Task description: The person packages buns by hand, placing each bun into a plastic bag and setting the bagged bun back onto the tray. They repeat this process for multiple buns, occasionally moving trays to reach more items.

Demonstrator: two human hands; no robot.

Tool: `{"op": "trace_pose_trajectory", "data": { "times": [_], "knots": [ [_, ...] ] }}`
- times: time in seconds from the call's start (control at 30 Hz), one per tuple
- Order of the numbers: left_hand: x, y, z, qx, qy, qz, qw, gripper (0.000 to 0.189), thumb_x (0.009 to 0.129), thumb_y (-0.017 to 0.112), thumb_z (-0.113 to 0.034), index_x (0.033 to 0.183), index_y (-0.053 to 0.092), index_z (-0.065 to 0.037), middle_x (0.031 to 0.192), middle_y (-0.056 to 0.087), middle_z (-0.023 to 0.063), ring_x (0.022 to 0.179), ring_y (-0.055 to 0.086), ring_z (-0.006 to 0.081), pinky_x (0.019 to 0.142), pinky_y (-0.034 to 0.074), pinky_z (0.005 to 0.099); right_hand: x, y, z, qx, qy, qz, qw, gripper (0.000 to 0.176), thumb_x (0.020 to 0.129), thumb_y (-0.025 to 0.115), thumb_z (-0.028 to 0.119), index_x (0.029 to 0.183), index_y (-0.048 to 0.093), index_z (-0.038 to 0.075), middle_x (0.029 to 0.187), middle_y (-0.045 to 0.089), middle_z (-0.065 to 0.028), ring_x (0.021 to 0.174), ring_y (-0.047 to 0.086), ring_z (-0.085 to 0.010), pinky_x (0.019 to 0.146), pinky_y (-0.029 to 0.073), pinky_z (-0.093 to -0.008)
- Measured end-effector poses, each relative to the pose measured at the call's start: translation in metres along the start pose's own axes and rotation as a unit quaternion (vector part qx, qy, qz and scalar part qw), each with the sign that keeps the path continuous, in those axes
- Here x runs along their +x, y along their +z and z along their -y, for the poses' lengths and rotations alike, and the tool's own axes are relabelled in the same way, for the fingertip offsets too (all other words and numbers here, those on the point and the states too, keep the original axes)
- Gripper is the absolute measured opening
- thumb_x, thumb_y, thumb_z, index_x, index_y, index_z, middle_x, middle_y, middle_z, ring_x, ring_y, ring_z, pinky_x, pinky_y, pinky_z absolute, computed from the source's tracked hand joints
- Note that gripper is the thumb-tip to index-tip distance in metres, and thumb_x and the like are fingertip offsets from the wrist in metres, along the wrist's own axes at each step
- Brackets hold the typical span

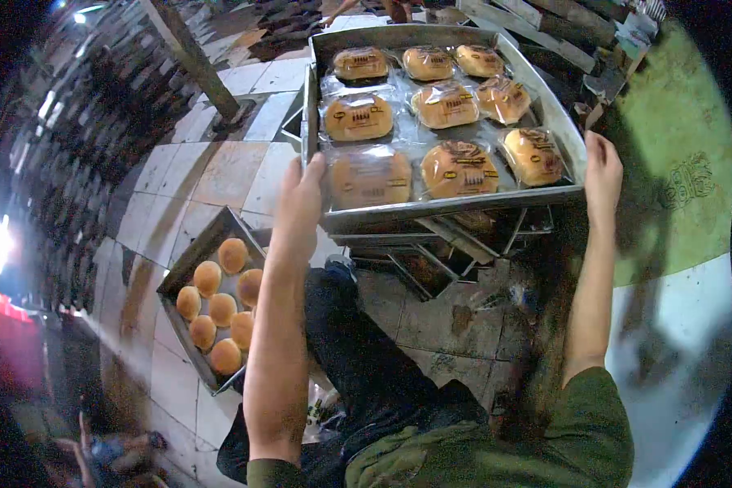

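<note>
Item: my left hand (305, 199), closed on the near left corner of a metal tray (455, 207). My right hand (603, 169) grips its near right corner. The tray is held out in front of me, carrying nine wrapped buns (459, 169) in three rows. Just beneath it is a stack of trays (431, 260); I cannot tell if they touch. To my left, on the tiled floor (228, 171), a second tray (189, 260) holds eight bare buns (220, 309).

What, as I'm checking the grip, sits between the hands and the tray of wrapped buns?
Nothing visible does. The left hand is on the near left corner of the tray, and the right hand is on its right edge, both touching the metal directly.
</note>
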State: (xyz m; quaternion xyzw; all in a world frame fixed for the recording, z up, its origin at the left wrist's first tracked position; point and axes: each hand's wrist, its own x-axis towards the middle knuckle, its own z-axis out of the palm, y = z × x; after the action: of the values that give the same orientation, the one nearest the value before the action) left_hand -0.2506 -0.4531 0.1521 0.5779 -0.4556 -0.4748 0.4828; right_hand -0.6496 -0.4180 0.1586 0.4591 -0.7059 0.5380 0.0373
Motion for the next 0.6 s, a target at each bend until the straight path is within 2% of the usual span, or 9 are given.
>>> {"op": "trace_pose_trajectory", "data": {
  "times": [0.07, 0.1, 0.17, 0.23, 0.3, 0.4, 0.47, 0.53, 0.6],
  "knots": [
    [-0.006, -0.017, 0.022, -0.086, 0.112, 0.033, 0.989, 0.039, 0.089, 0.045, -0.021, 0.12, 0.043, 0.002, 0.106, 0.055, 0.0117, 0.093, 0.056, 0.018, 0.076, 0.043, 0.0229, -0.03, -0.004, 0.026, -0.046, -0.153, -0.195, 0.968, 0.03, 0.085, 0.06, 0.024, 0.1, 0.055, -0.002, 0.093, 0.06, -0.0128, 0.086, 0.057, -0.0224, 0.081, 0.042, -0.0312],
    [-0.053, -0.015, -0.018, -0.143, 0.0, -0.024, 0.989, 0.035, 0.092, 0.043, -0.024, 0.118, 0.048, 0.0, 0.108, 0.055, 0.0111, 0.104, 0.051, 0.0172, 0.085, 0.042, 0.0298, -0.057, -0.004, 0.045, -0.003, -0.149, -0.223, 0.963, 0.023, 0.085, 0.059, 0.022, 0.092, 0.055, 0.0, 0.087, 0.059, -0.0117, 0.08, 0.055, -0.0223, 0.077, 0.043, -0.0326],
    [-0.064, -0.086, 0.069, -0.148, 0.035, 0.083, 0.985, 0.04, 0.092, 0.041, -0.02, 0.126, 0.039, 0.002, 0.119, 0.049, 0.0117, 0.109, 0.05, 0.0212, 0.09, 0.04, 0.0275, -0.141, 0.0, 0.099, 0.22, -0.12, 0.03, 0.968, 0.016, 0.086, 0.054, 0.014, 0.075, 0.052, 0.003, 0.071, 0.055, -0.0082, 0.066, 0.053, -0.0207, 0.065, 0.044, -0.0332],
    [-0.134, -0.131, 0.099, -0.278, -0.028, -0.069, 0.958, 0.029, 0.092, 0.04, -0.013, 0.115, 0.049, 0.003, 0.106, 0.056, 0.0105, 0.103, 0.054, 0.0193, 0.085, 0.044, 0.029, -0.231, 0.042, 0.121, 0.471, -0.237, 0.325, 0.785, 0.015, 0.084, 0.054, 0.015, 0.073, 0.059, 0.006, 0.076, 0.06, -0.0098, 0.074, 0.059, -0.0257, 0.068, 0.045, -0.0372],
    [-0.208, -0.186, 0.167, -0.159, -0.043, -0.196, 0.967, 0.028, 0.09, 0.044, -0.013, 0.112, 0.051, 0.003, 0.102, 0.057, 0.0137, 0.096, 0.056, 0.022, 0.082, 0.044, 0.0316, -0.335, 0.071, 0.16, 0.325, -0.216, 0.661, 0.641, 0.031, 0.083, 0.057, 0.029, 0.1, 0.06, 0.004, 0.089, 0.061, -0.0125, 0.094, 0.057, -0.0282, 0.083, 0.044, -0.0396],
    [-0.31, -0.239, 0.285, 0.264, -0.159, -0.269, 0.913, 0.034, 0.087, 0.052, -0.021, 0.108, 0.051, 0.006, 0.102, 0.058, 0.0183, 0.096, 0.056, 0.0269, 0.082, 0.044, 0.0347, -0.46, 0.139, 0.162, 0.101, -0.383, 0.728, 0.56, 0.054, 0.075, 0.065, 0.034, 0.115, 0.048, 0.003, 0.094, 0.06, -0.0168, 0.093, 0.057, -0.0336, 0.083, 0.044, -0.0413],
    [-0.352, -0.234, 0.312, 0.219, -0.182, -0.223, 0.932, 0.038, 0.083, 0.057, -0.022, 0.106, 0.051, 0.007, 0.103, 0.058, 0.0187, 0.096, 0.056, 0.0276, 0.082, 0.044, 0.034, -0.484, 0.162, 0.171, -0.013, -0.39, 0.777, 0.494, 0.051, 0.072, 0.068, 0.032, 0.109, 0.051, 0.0, 0.093, 0.06, -0.018, 0.09, 0.057, -0.035, 0.079, 0.046, -0.0416],
    [-0.363, -0.222, 0.305, 0.244, -0.196, -0.212, 0.926, 0.033, 0.084, 0.056, -0.018, 0.106, 0.052, 0.006, 0.1, 0.06, 0.0183, 0.092, 0.058, 0.0252, 0.08, 0.044, 0.0323, -0.519, 0.196, 0.149, 0.073, -0.358, 0.863, 0.348, 0.043, 0.073, 0.067, 0.028, 0.103, 0.053, 0.0, 0.093, 0.06, -0.0184, 0.087, 0.058, -0.0349, 0.075, 0.046, -0.0424],
    [-0.358, -0.222, 0.287, 0.133, -0.211, -0.224, 0.942, 0.031, 0.085, 0.054, -0.016, 0.107, 0.051, 0.005, 0.098, 0.06, 0.0196, 0.09, 0.06, 0.0251, 0.079, 0.045, 0.0326, -0.525, 0.198, 0.15, 0.133, -0.343, 0.856, 0.363, 0.037, 0.074, 0.067, 0.026, 0.096, 0.054, 0.0, 0.089, 0.059, -0.0192, 0.087, 0.057, -0.034, 0.075, 0.046, -0.0397]
  ]
}}
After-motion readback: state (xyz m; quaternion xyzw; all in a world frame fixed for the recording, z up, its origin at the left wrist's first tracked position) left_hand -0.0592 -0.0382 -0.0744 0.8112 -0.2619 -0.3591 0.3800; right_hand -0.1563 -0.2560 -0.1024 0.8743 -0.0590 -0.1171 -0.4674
